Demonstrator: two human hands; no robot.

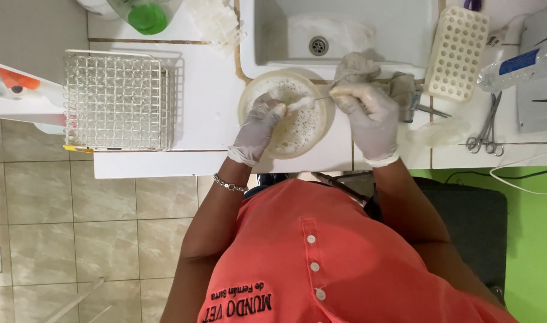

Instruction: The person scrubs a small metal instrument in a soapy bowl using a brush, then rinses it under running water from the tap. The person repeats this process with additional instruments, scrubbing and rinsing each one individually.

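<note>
White tiled counter [207,96] | foamy round basin [285,146] just below sink [345,36] | left hand [258,128] gripping small brush over basin | right hand [369,116] pinching thin metal instrument [322,98]

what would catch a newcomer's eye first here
First, two gloved hands working over a round basin of foamy water at the counter's front edge: the left hand dips in while the right hand holds a thin metal instrument by its fingers. Next, the coral shirt fills the foreground. A wire basket sits at left, and a white sink lies behind the basin.
</note>
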